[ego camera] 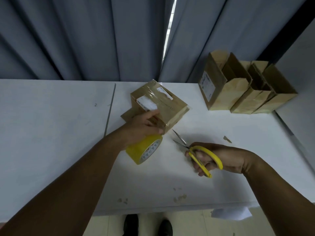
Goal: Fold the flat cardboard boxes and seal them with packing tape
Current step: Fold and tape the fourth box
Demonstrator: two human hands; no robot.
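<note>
Box (163, 106), taped, in left hand (143, 126); scissors (199, 163) in right hand (228, 159)

My forearms (76, 169) are bare right down to my left hand (143, 127) and right hand (221, 159). On my feet I wear black shoes (130, 224), rounded at the toes, standing slightly apart.

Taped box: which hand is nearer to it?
Left. The left hand grips the box at its near corner; the right hand holds scissors, apart from the box, nearer the person.
</note>
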